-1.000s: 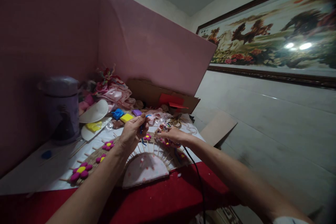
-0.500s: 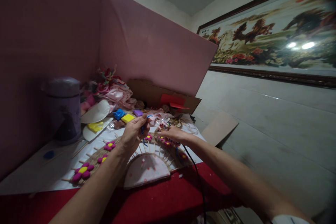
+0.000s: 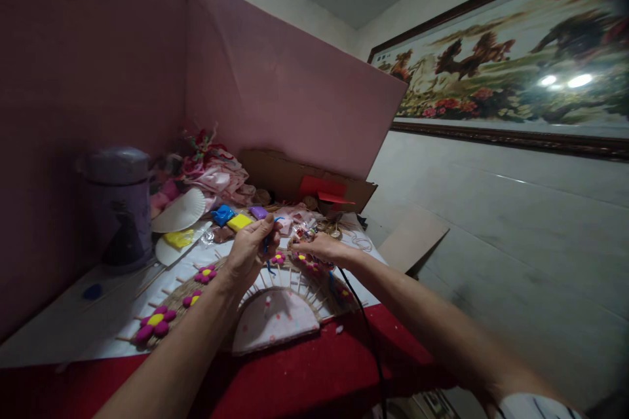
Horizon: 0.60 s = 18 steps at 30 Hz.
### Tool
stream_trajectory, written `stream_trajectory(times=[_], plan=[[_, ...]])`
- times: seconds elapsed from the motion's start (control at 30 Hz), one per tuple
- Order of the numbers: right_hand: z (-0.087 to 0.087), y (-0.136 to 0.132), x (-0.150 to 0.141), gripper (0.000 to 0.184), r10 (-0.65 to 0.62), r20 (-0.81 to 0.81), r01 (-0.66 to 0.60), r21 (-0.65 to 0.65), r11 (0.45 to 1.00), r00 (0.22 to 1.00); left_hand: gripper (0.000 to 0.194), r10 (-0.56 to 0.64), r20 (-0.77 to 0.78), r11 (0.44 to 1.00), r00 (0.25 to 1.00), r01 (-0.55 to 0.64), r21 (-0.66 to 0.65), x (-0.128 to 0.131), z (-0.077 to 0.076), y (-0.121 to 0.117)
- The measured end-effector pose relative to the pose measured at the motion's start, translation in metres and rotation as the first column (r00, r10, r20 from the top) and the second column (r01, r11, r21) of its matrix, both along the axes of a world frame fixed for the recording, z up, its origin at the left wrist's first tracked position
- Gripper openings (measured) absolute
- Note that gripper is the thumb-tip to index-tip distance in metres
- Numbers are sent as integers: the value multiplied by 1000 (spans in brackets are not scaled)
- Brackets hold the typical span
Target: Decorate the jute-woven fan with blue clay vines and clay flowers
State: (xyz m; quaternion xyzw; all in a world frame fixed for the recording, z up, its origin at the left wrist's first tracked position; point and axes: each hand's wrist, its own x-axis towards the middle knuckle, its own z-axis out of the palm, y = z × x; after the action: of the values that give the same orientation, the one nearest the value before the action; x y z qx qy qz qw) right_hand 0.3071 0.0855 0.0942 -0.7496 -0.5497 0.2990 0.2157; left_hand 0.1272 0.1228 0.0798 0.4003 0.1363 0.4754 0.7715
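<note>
My left hand [image 3: 253, 242] is closed, pinching a thin blue strip [image 3: 279, 218] whose end sticks up past the fingertips. Around a colourful patterned glue gun [image 3: 310, 236] with a black cord [image 3: 366, 321], my right hand [image 3: 322, 247] is wrapped; much of the tool is hidden by the fingers. Below both hands lies a fan-shaped craft piece [image 3: 184, 294] of twine woven over sticks, with magenta-and-yellow flowers [image 3: 156, 319] along its band. Its half-round centre [image 3: 275, 321] is covered in pale spotted fabric. Another bit of blue [image 3: 270, 268] hangs beneath my left hand.
A purple canister [image 3: 118, 209] stands at the left. Behind the fan are blue [image 3: 223, 214], yellow [image 3: 240, 222] and purple clay packs [image 3: 258, 212], white paper plates [image 3: 181, 209], pink fabric [image 3: 221, 177] and cardboard [image 3: 275, 170]. Red cloth [image 3: 295, 380] covers the front edge.
Both hands stay almost in place, still holding the blue strip and the glue gun. The view has shifted very slightly.
</note>
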Motion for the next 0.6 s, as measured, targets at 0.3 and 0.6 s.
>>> stream_trajectory(times=[0.3, 0.6], plan=[[1, 6, -3, 34, 31, 21, -31, 16, 999, 999, 37, 9, -12, 1000, 1000, -9, 2, 0, -1, 2], [13, 4, -16, 35, 64, 7, -64, 0, 998, 998, 36, 20, -13, 1000, 1000, -20, 13, -1, 2, 0]])
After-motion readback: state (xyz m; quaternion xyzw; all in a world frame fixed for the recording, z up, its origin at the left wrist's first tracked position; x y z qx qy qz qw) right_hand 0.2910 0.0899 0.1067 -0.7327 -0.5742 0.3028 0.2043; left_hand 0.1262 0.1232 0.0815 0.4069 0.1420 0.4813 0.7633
